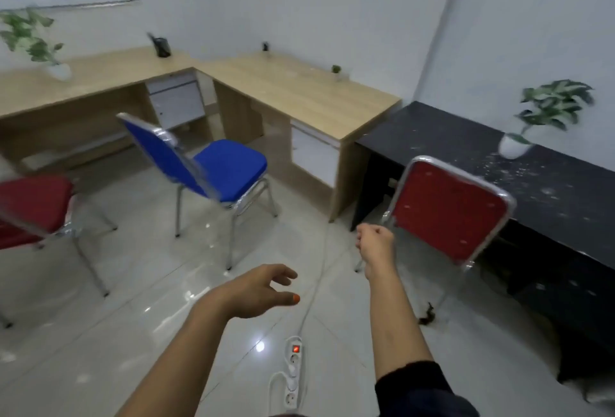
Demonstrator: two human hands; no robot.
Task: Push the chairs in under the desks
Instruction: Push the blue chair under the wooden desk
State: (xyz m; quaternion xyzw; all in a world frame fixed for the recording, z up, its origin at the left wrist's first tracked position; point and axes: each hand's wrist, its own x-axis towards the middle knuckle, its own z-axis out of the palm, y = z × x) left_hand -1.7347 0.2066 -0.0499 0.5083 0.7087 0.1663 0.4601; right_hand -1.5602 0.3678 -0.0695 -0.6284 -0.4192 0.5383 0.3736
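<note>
A blue chair [229,167] stands out on the floor in front of the L-shaped wooden desk [299,93], turned at an angle. A red chair [449,210] faces the black desk [466,137] on the right, its seat partly under it. Another red chair [33,200] stands at the left edge, away from the wooden desk. My right hand [376,243] is loosely curled just left of the right red chair's backrest, touching nothing. My left hand [266,290] hovers lower over the floor with fingers apart, empty.
A white power strip [293,370] with a lit red switch and its cable lie on the glossy tile floor near my feet. Potted plants [545,113] stand on the black desk and the wooden desk [30,40]. A pen holder [162,47] sits at the wooden desk's corner.
</note>
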